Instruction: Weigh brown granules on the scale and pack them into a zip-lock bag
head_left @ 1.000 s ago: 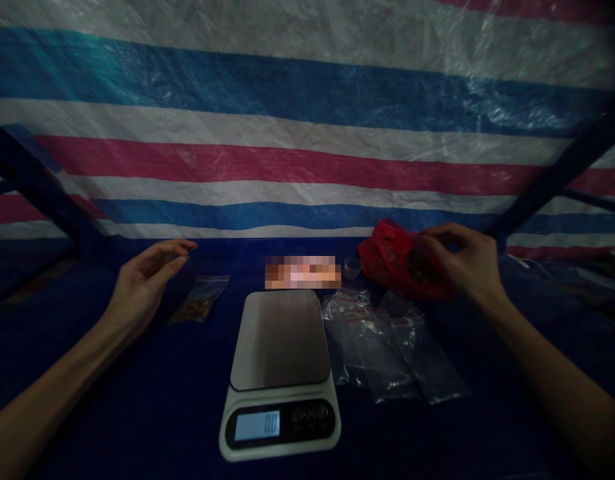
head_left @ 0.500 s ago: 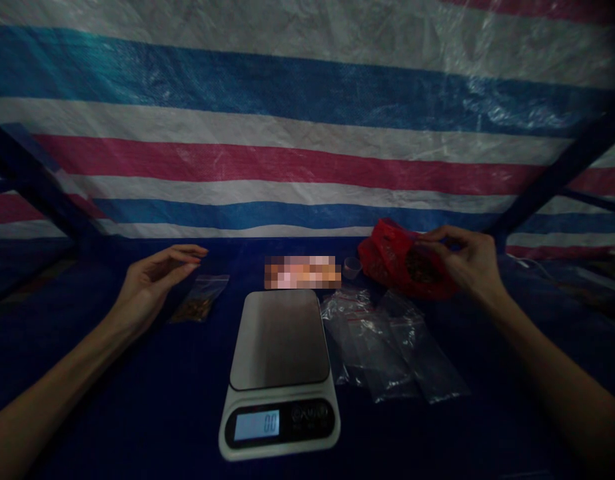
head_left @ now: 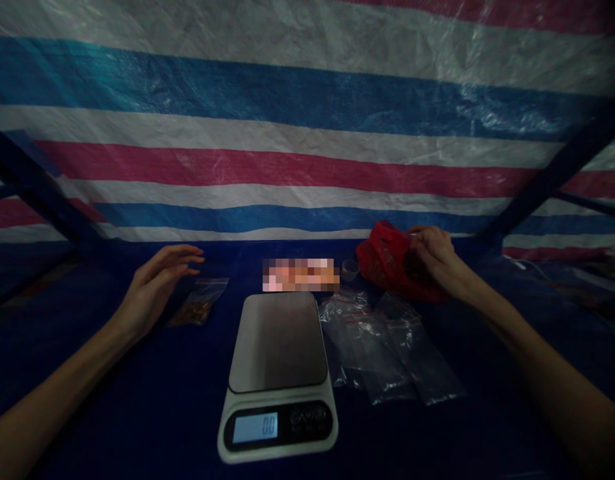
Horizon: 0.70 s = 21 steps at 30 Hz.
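My left hand point(head_left: 157, 283) hovers with thumb and fingers apart and holds nothing. Just beside it lies a small clear zip bag point(head_left: 198, 303) with brownish pieces in the bottom. At the back right, the bent fingers of my right hand point(head_left: 434, 253) are closed at the edge of a crumpled red plastic bag point(head_left: 384, 260); the hand covers much of its mouth. In front of me stands a white digital kitchen scale point(head_left: 278, 343) with a bare steel plate, its lit display reading 0.0.
Several flat clear zip bags point(head_left: 374, 347) overlap to the right of the scale. A small clear cup point(head_left: 350, 269) stands by the red bag, next to a pixelated item point(head_left: 301, 275). A striped tarp point(head_left: 287, 160) hangs behind the blue surface, between blue frame bars point(head_left: 542, 173).
My right hand has shifted left over the mouth of the red bag, covering more of its contents. The fingers of my left hand have spread a little. The scale still reads 0.0.
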Tool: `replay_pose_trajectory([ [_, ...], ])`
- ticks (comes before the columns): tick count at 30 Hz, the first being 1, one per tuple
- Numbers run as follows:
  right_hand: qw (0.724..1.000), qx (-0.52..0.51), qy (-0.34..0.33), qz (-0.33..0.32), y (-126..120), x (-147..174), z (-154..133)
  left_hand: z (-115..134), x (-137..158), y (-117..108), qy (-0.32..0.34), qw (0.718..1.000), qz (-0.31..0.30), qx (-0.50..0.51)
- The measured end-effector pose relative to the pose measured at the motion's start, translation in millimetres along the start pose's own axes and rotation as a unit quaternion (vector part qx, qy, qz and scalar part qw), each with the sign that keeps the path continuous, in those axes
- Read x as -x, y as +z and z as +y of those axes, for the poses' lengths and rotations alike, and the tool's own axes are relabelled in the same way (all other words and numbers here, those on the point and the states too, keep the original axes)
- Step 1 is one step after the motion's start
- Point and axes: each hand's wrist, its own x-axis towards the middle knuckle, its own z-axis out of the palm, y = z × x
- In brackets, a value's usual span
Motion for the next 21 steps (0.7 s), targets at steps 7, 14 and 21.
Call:
replay_pose_trajectory([
  [7, 0.999, 0.013, 0.018, 0.040, -9.9, -0.5, -14.3, -3.0, 1.9, 2.1, -0.009, 1.000, 0.006, -0.006],
  [14, 0.992, 0.068, -0.047, -0.098, -11.3, 2.1, -8.8, -4.8, 5.1, 1.3, -0.006, 1.000, 0.011, -0.023],
  [21, 0.970, 0.160, -0.047, -0.176, 5.0, 10.4, 15.5, 0.1, 9.3, -1.0, -0.001, 0.992, 0.047, -0.116],
])
